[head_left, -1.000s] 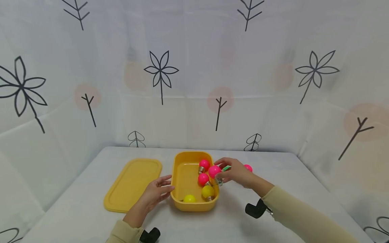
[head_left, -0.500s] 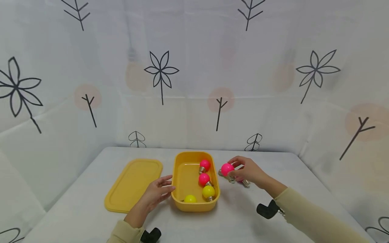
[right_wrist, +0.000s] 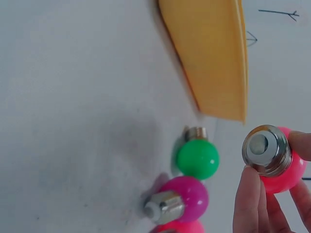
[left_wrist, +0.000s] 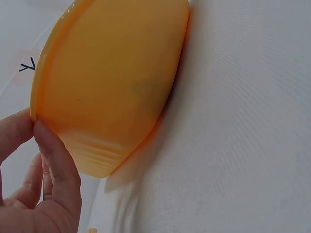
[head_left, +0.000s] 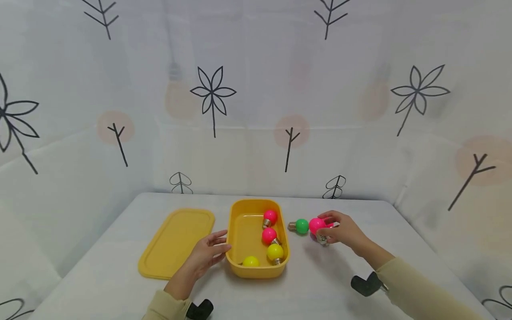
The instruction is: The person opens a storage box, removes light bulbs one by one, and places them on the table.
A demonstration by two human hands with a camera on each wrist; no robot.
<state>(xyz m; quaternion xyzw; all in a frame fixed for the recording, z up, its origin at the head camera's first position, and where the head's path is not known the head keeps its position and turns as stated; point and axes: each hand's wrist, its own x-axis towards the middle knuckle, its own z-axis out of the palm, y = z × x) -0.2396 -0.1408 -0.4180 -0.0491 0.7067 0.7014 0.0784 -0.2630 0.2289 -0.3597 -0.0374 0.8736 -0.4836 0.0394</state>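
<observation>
My right hand (head_left: 344, 229) holds a pink light bulb (head_left: 317, 226) with a silver screw base above the table, right of a yellow plastic container (head_left: 234, 271). In the right wrist view, fingertips pinch this bulb (right_wrist: 289, 170) near its base (right_wrist: 262, 150). Below it lie a green bulb (right_wrist: 198, 159), a purple bulb (right_wrist: 194, 199) and part of another pink bulb (right_wrist: 182, 227). My left hand (head_left: 206, 253) is at the container's left rim; in the left wrist view its thumb and a finger pinch the rim (left_wrist: 35, 92). Inside lie two pink bulbs (head_left: 269, 236) and two yellow bulbs (head_left: 275, 252).
A flat yellow lid (head_left: 176, 240) lies on the white table (head_left: 304, 289), left of the container. A white curtain with drawn plants (head_left: 256, 89) stands behind and at both sides.
My right hand has moved right, away from the container's right rim, carrying the pink bulb. The green bulb on the table now shows fully. My left hand stays at the rim.
</observation>
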